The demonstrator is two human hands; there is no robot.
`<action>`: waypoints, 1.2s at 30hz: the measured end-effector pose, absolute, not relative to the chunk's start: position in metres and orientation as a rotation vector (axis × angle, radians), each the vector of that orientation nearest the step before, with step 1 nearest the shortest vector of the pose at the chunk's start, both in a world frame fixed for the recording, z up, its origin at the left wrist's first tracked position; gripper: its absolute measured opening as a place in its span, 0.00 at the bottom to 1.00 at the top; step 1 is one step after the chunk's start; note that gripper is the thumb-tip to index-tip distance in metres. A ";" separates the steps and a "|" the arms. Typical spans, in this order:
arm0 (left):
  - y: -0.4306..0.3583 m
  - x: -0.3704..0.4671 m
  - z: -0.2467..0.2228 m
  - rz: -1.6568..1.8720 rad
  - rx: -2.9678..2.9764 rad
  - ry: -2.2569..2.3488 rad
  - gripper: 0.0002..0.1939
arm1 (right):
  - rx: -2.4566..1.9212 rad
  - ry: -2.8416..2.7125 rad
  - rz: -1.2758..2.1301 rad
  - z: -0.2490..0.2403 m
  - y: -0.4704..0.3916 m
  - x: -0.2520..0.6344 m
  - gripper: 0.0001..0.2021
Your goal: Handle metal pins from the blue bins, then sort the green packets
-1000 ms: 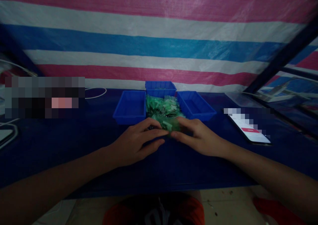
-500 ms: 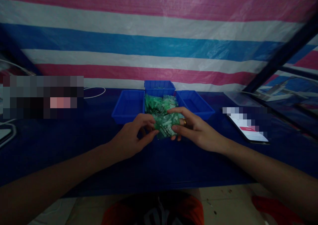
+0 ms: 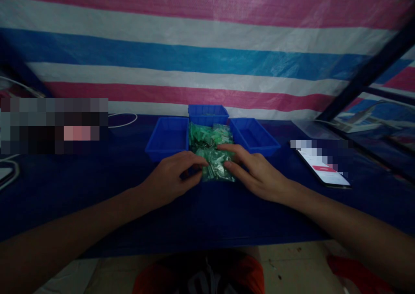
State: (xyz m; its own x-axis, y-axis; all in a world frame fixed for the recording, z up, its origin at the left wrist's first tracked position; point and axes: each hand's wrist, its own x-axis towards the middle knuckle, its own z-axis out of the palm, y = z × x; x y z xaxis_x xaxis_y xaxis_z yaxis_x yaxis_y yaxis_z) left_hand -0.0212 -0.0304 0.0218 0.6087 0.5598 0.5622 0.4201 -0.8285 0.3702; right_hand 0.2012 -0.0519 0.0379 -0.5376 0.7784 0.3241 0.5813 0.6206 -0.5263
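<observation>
A clear plastic bag with green contents (image 3: 218, 166) lies at the table's middle, in front of a heap of green packets (image 3: 205, 134). My left hand (image 3: 177, 173) is closed at the bag's left edge, thumb and curved fingers against it. From the other side my right hand (image 3: 256, 168) grips the bag's right part, its thumb on the front and its index finger along the top. The other right fingers are hidden. What exactly is inside the bag is too dark and shiny to tell.
Blue plastic bins stand around the heap: a left bin (image 3: 167, 138), a back bin (image 3: 209, 112) and a right bin (image 3: 254, 134). A phone (image 3: 324, 166) lies on the blue table (image 3: 207, 220) at right. Behind hangs a striped sheet (image 3: 207, 60); a white cable (image 3: 125, 114) lies at left.
The bag has come down flatter toward the tabletop. My right fingers that showed beneath it are now out of sight. My left fingers have shifted slightly right over its edge.
</observation>
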 end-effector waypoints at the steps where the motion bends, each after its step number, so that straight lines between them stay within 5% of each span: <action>1: -0.030 -0.021 0.023 1.024 2.650 0.804 0.05 | -1.047 -2.353 0.443 0.039 -0.052 0.202 0.17; 11: -0.029 -0.026 0.023 0.998 2.690 0.839 0.07 | -0.906 -2.422 0.445 0.043 -0.051 0.206 0.21; 16: -0.028 -0.026 0.024 0.963 2.709 0.840 0.08 | -0.945 -2.475 0.495 0.040 -0.048 0.202 0.12; 22: -0.028 -0.025 0.025 0.901 2.739 0.848 0.09 | -1.051 -2.515 0.336 0.037 -0.047 0.202 0.15; 33: -0.035 -0.022 0.026 0.799 2.532 0.674 0.08 | -1.000 -2.368 0.430 0.039 -0.051 0.202 0.05; 36: -0.036 -0.023 0.026 0.778 2.494 0.623 0.06 | -0.923 -2.431 0.520 0.038 -0.055 0.198 0.11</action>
